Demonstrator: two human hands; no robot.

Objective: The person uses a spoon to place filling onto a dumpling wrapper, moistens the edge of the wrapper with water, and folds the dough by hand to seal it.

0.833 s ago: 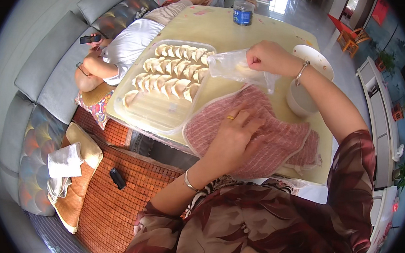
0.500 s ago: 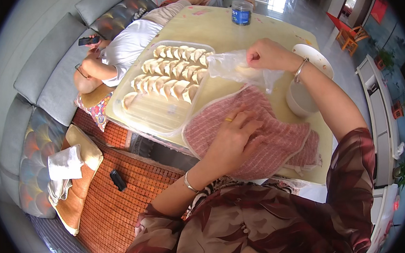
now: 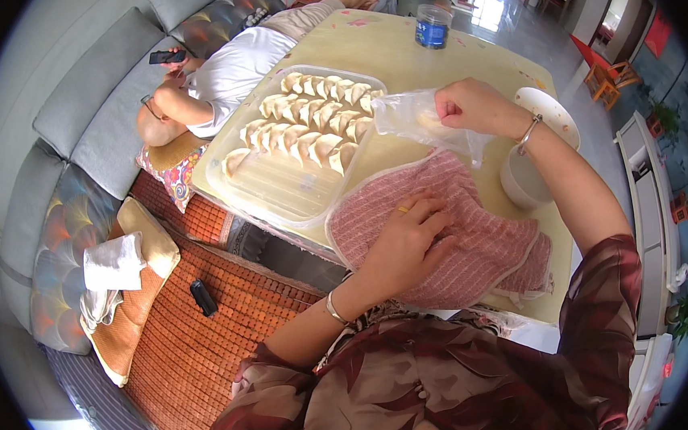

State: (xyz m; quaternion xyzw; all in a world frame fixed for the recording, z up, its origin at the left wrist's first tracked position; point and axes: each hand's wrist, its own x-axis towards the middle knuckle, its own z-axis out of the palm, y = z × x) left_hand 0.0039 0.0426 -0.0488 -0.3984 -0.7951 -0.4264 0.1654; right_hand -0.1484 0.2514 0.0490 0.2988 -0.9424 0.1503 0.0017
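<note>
My right hand (image 3: 475,109) is closed in a pinch on a clear plastic bag (image 3: 398,115), which has something pale inside. The bag stretches over to the edge of a clear plastic tray (image 3: 282,197). Rows of folded dumplings (image 3: 306,143) fill the tray's far part, while its near end shows bare ridges. Lying flat on a pink striped towel (image 3: 475,241) is my left hand (image 3: 412,238), fingers stretched out and slightly apart. Whatever the towel covers is hidden.
Under my right forearm stand a white bowl (image 3: 525,180) and a white dish (image 3: 556,116). A blue-labelled clear jar (image 3: 432,26) is on the table's far side. To the left, another person (image 3: 240,69) lies on the grey sofa (image 3: 103,80) holding a phone (image 3: 167,57).
The whole view has shifted slightly, so things appear farther right. My right hand keeps its pinch on the plastic bag, and my left hand stays on the towel.
</note>
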